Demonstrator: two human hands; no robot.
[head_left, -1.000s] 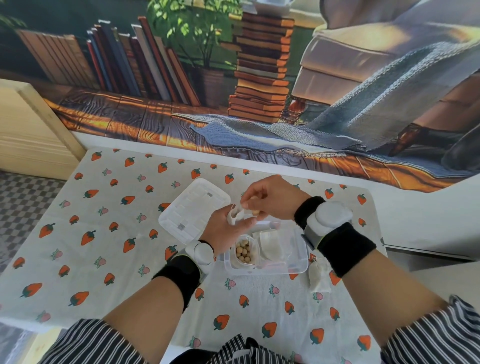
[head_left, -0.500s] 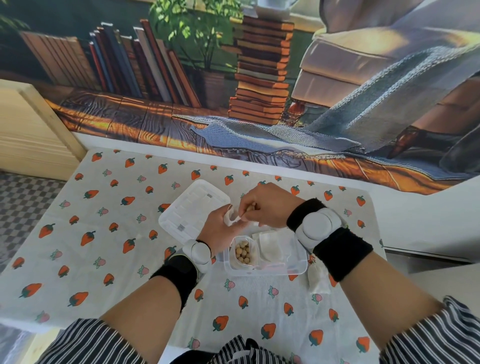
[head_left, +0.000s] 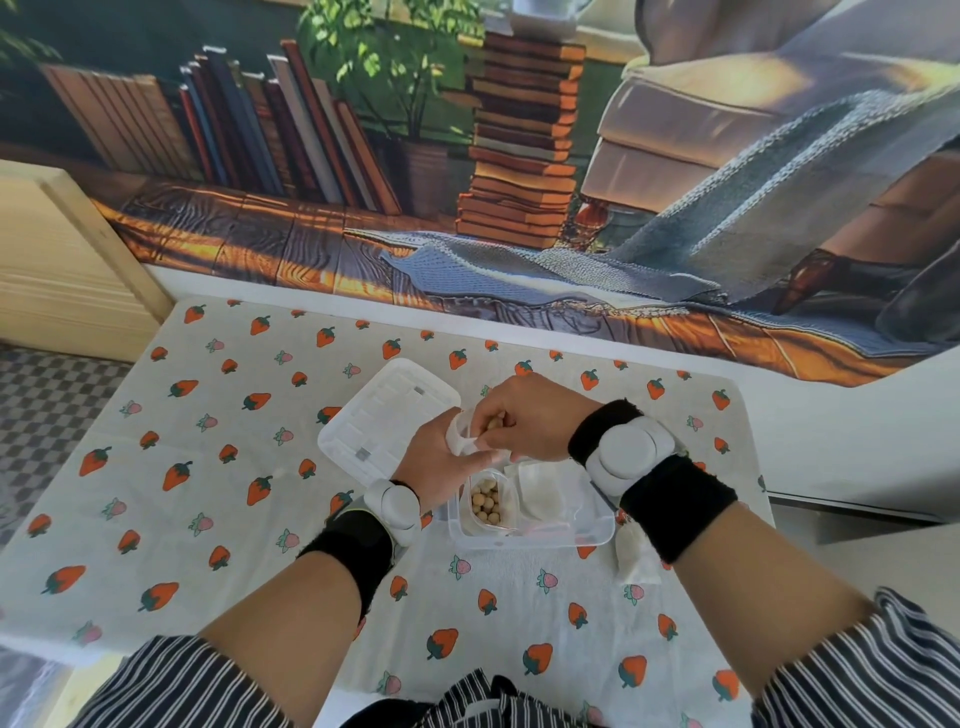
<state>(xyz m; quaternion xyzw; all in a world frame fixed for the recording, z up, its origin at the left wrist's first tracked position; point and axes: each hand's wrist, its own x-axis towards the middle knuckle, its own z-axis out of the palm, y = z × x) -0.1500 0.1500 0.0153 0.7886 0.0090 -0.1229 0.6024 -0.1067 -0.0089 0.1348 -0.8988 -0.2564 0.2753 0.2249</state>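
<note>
L hand (head_left: 436, 460): palm up over far-left corner of the box, fingers curled round a small white pouch (head_left: 460, 435), mouth of pouch held upward. R hand (head_left: 527, 415): knuckles up, pressed against the L from the right, fingertips bunched at the pouch mouth and pinching something pale brown, prob. a tan bean (head_left: 493, 425), too small to be sure. Both wrists w/ black bands and round white sensor pucks; striped sleeves at bottom of view.

Rest, big to small:
- Wall mural (head_left: 467, 156) behind the table: printed books, plant, armchair, grey blanket.
- Strawberry-print cloth (head_left: 208, 467) spread over the whole tabletop.
- Clear lid (head_left: 382, 415) flat on the cloth, just left of the hands, near corner tucked under the L hand.
- Clear plastic box (head_left: 592, 538), open, on the cloth directly below the hands, between the two forearms.
- Inside box, left part: clear bag of beans (head_left: 485, 506), open at top, round tan beans showing.
- Inside box, right part: flat white sachets (head_left: 545, 493), overlapping.
- Outside box, just beside its right wall: one more white sachet, the spare sachet (head_left: 636, 566), lying on the cloth, partly hidden by the R wristband.
</note>
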